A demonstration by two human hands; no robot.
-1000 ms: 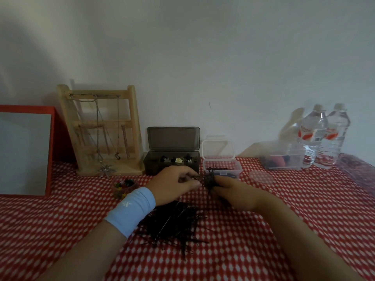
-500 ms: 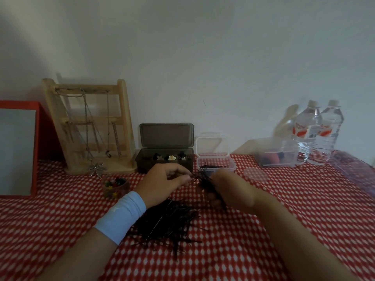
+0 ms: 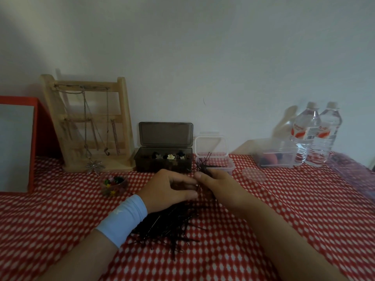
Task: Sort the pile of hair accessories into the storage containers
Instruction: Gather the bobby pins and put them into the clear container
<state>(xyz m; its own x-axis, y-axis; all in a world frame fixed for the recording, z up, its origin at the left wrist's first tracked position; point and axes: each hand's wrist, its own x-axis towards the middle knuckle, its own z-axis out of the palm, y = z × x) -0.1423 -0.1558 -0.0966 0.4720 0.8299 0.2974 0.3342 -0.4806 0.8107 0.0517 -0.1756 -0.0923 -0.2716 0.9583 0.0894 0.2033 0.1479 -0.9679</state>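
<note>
Over red cloth [image 3: 284, 209], left hand [image 3: 166, 189] and right hand [image 3: 219, 185] curl fingers [image 3: 182, 179] around half-hidden hairpins [image 3: 203, 164].

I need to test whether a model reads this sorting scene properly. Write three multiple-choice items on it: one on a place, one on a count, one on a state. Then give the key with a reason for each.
1. Where does the loose pile of thin black hairpins lie?
A. in a closed drawer
B. on the floor
C. on the red-and-white checked cloth, by the left hand

2. How many clear plastic water bottles stand at the right by the wall?
A. one
B. two
C. four

3. What is the right hand doing?
A. gripping a bunch of black hairpins
B. lying flat on the cloth
C. lifting a bottle

Key: 1 C, the pile spreads over the cloth beside the wrist. 2 B, two capped bottles stand side by side. 3 A, pins stick out above its curled fingers.
</note>
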